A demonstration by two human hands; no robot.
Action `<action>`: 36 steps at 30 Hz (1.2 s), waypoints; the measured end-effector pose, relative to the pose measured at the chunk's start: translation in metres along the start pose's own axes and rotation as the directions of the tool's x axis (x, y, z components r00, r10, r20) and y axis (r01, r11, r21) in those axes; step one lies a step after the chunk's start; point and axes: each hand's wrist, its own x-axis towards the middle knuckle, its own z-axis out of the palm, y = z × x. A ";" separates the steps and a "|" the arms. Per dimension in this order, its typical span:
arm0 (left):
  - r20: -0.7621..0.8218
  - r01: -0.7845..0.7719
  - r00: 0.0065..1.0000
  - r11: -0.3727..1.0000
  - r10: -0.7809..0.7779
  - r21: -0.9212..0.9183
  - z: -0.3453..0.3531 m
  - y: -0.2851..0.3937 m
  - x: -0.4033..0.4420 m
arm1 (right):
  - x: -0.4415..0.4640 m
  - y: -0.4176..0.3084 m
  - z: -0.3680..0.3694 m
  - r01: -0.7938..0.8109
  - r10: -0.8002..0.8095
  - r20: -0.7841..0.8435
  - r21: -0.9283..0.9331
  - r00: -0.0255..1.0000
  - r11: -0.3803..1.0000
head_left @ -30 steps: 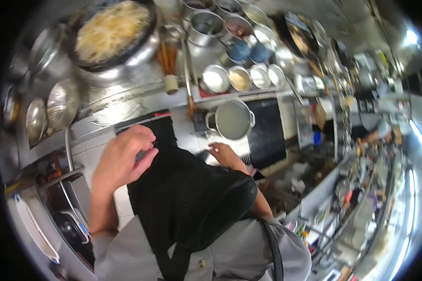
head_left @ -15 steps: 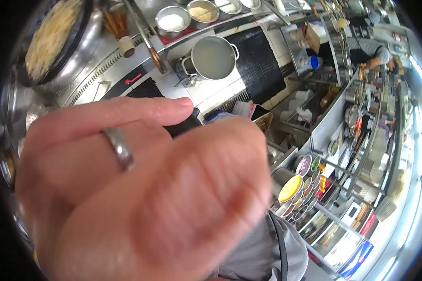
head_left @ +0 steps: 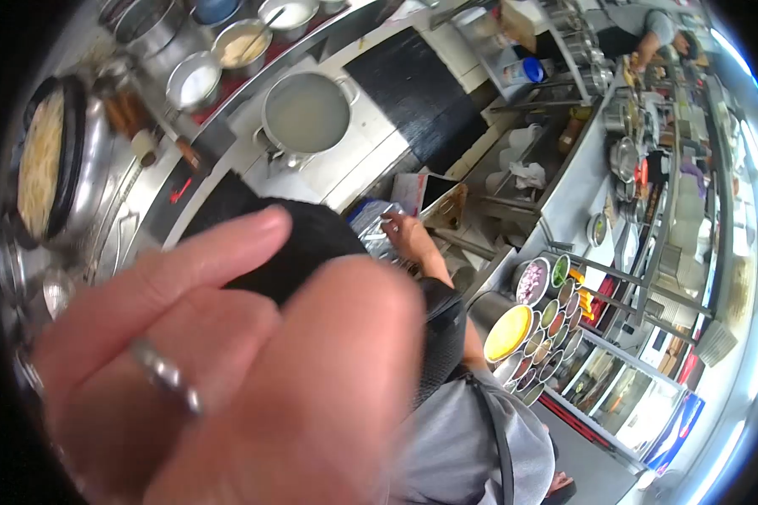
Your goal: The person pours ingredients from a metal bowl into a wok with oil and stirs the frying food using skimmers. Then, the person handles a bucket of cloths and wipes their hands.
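Note:
My left hand fills the lower left, very near the camera and partly blurred. It wears a metal ring. One finger is stretched out and the others are bent, with nothing visible between them. My right hand reaches in beyond it, fingers drawn together at a crinkled clear and blue plastic package. What those fingertips hold is too small to make out. A black band or sleeve covers part of that arm. Below lie a black apron and a grey shirt.
A large two-handled pot of cloudy liquid stands low ahead. A pan with a shredded pale food is at far left, near metal bowls. Several ingredient tubs and a yellow-filled pot sit right. A person works at the far counter.
The view has shifted, so the pot and pan appear further left. My left hand has moved left and down across the picture, and my right hand and forearm now show.

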 end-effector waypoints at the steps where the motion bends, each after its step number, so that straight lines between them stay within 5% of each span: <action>1: 0.123 -0.355 0.931 0.931 0.343 0.089 -0.001 -0.029 -0.012 | 0.004 0.006 -0.005 0.012 -0.013 -0.015 -0.039 1.000 0.999; 2: 0.117 -0.389 0.918 0.918 0.379 0.080 0.007 -0.054 0.003 | 0.006 0.016 -0.004 0.022 -0.025 -0.030 -0.075 0.999 0.997; 4: 0.407 -0.688 0.694 0.713 0.594 0.133 0.033 -0.103 0.033 | 0.018 0.033 -0.002 0.110 -0.112 -0.061 -0.034 0.992 0.993; 6: 0.447 -0.500 0.809 0.847 0.382 0.181 0.064 -0.161 0.032 | 0.020 0.019 -0.019 0.114 -0.115 -0.014 -0.060 0.993 0.992; 8: 0.497 -0.223 0.850 0.974 0.173 0.041 0.091 -0.232 0.029 | 0.021 0.026 -0.022 0.101 -0.099 -0.045 0.035 0.994 0.994; 9: 0.554 0.202 0.810 0.978 -0.192 0.045 0.101 -0.263 0.021 | 0.028 0.020 -0.022 0.135 -0.138 -0.073 -0.053 0.988 0.989; 10: 0.383 0.007 0.921 0.988 -0.065 0.152 0.124 -0.335 0.002 | 0.029 0.016 -0.027 0.032 -0.033 -0.029 -0.026 0.999 0.999; 11: 0.344 0.294 0.873 0.935 -0.347 0.198 0.130 -0.364 -0.015 | 0.027 0.011 -0.028 0.069 -0.068 -0.055 0.007 0.996 0.998; 12: 0.315 0.359 0.856 0.910 -0.410 0.209 0.132 -0.393 -0.034 | 0.033 0.017 -0.024 0.153 -0.156 -0.043 -0.066 0.987 0.986; 13: 0.353 0.584 0.720 0.796 -0.598 0.157 0.127 -0.400 -0.045 | 0.032 0.010 -0.022 0.143 -0.143 -0.030 -0.018 0.989 0.990; 14: 0.324 0.616 0.712 0.776 -0.623 0.137 0.129 -0.424 -0.063 | 0.042 0.027 -0.013 0.229 -0.229 0.001 -0.052 0.973 0.972; 16: 0.466 0.847 0.526 0.488 -0.711 -0.211 0.155 -0.501 -0.107 | 0.074 0.075 0.008 0.378 -0.366 0.115 -0.115 0.924 0.919; 20: 0.292 0.765 0.291 0.038 -0.911 -0.643 0.207 -0.649 -0.222 | 0.093 0.063 0.014 0.317 -0.296 0.243 -0.052 0.924 0.947; 22: 0.228 0.835 0.139 -0.010 -0.964 -0.551 0.202 -0.638 -0.244 | 0.100 0.042 0.011 0.551 -0.506 0.233 -0.210 0.830 0.807; 24: 0.275 0.865 0.154 -0.005 -0.949 -0.502 0.202 -0.624 -0.256 | 0.102 0.008 0.018 0.428 -0.380 0.226 -0.227 0.897 0.875; 29: 0.325 0.875 0.283 0.104 -0.902 -0.472 0.175 -0.594 -0.248 | 0.157 -0.039 0.094 -0.051 0.013 0.297 0.119 0.955 0.992; 33: 0.095 0.791 0.543 0.470 -0.834 -0.392 0.122 -0.575 -0.246 | 0.210 -0.071 0.172 -0.300 0.097 0.450 0.406 0.888 0.863; 36: -0.100 0.733 0.589 0.582 -0.802 -0.351 0.072 -0.563 -0.270 | 0.277 -0.060 0.263 -0.439 0.130 0.519 0.533 0.845 0.723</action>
